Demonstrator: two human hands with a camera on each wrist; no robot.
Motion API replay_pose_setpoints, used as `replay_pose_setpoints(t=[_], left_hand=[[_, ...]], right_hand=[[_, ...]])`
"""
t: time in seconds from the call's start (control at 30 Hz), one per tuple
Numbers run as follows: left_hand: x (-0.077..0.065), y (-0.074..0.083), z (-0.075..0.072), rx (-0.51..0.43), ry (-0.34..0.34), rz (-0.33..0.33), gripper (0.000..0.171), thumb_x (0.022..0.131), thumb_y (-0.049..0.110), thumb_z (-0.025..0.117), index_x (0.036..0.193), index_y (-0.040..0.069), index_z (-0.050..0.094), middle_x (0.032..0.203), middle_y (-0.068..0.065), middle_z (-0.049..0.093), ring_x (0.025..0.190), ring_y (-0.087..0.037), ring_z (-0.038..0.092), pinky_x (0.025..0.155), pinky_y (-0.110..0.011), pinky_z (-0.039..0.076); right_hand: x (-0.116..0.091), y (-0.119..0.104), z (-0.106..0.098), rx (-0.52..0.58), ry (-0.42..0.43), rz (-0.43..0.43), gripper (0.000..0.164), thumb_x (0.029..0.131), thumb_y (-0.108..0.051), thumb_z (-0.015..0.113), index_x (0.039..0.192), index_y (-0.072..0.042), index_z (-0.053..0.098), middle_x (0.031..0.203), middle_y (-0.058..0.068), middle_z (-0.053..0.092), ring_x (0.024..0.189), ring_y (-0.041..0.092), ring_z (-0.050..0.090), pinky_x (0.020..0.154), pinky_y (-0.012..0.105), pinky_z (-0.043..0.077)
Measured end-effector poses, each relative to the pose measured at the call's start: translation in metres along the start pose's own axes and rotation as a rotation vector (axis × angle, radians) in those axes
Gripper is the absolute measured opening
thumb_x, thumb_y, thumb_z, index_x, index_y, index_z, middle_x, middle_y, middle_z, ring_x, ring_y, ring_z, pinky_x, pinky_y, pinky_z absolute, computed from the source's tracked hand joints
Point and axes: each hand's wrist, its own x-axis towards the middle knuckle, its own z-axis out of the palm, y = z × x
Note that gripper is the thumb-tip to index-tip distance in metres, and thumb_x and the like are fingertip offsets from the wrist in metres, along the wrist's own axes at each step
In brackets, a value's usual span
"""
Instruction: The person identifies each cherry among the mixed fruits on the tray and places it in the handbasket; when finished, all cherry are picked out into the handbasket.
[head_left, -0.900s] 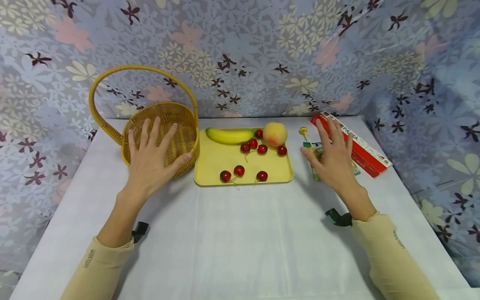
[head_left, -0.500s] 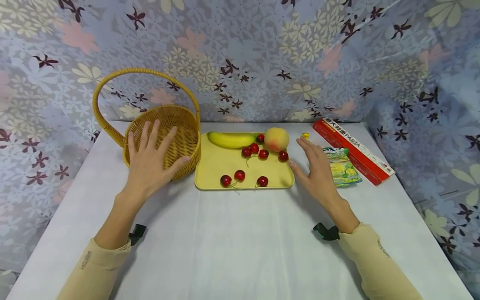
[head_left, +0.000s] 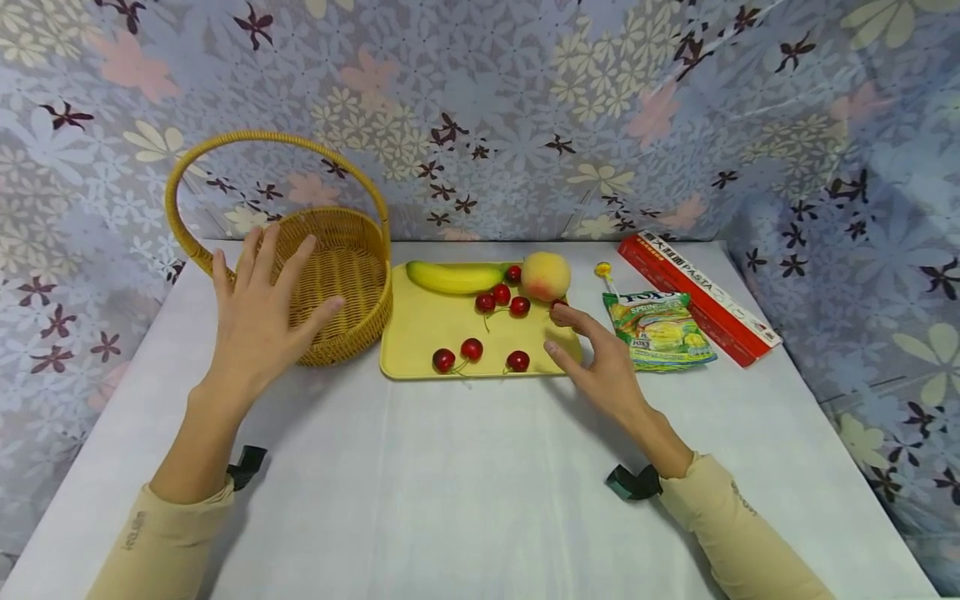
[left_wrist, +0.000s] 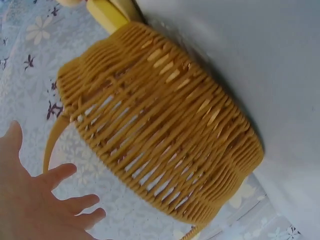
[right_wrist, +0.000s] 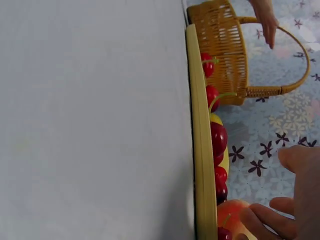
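Observation:
My left hand (head_left: 251,329), fingers spread and holding nothing, hovers at the front left of a wicker basket (head_left: 352,237) with a tall arched handle. In the left wrist view, the basket's woven side (left_wrist: 160,125) lies beyond the fingers. My right hand (head_left: 606,367) is over the right end of a yellow tray (head_left: 420,329), thumb and fingers apart with nothing between them. Its fingertips partly cover a cherry beside the peach (head_left: 546,276). A banana (head_left: 453,278) lies along the tray's back, and several red cherries (head_left: 472,349) are scattered in front of it.
Right of the tray lie a green soup packet (head_left: 663,329), a red-and-white pasta box (head_left: 701,296) and a small stick with a yellow head (head_left: 603,270). A white cloth (head_left: 450,483) covers the table; a flowered curtain (head_left: 480,100) hangs behind.
My right hand has moved left from over the packet to the tray's right end, its fingers less spread. My left hand has shifted slightly left relative to the basket.

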Motion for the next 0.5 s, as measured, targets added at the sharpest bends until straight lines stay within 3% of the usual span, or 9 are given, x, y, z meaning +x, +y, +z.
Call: replay_pose_setpoints(t=[0.2, 0.5], left_hand=[[0.002, -0.007, -0.013, -0.031, 0.069, -0.005, 0.078, 0.09, 0.062, 0.056, 0.156, 0.028, 0.03, 0.166, -0.007, 0.008, 0.154, -0.028, 0.0, 0.116, -0.059, -0.013], [0.008, -0.024, -0.031, -0.101, 0.312, 0.045, 0.081, 0.089, 0.058, 0.061, 0.156, 0.027, 0.029, 0.165, -0.006, 0.018, 0.153, -0.028, 0.01, 0.117, -0.059, -0.008]], right_hand=[[-0.004, 0.001, 0.005, 0.05, -0.077, 0.031, 0.051, 0.092, -0.029, 0.07, 0.139, -0.022, 0.054, 0.134, 0.002, 0.062, 0.117, 0.021, 0.062, 0.1, 0.045, 0.045], [-0.007, -0.004, 0.013, 0.043, -0.11, 0.045, 0.05, 0.091, -0.033, 0.071, 0.135, -0.014, 0.059, 0.129, 0.003, 0.065, 0.116, 0.02, 0.061, 0.098, 0.044, 0.046]])
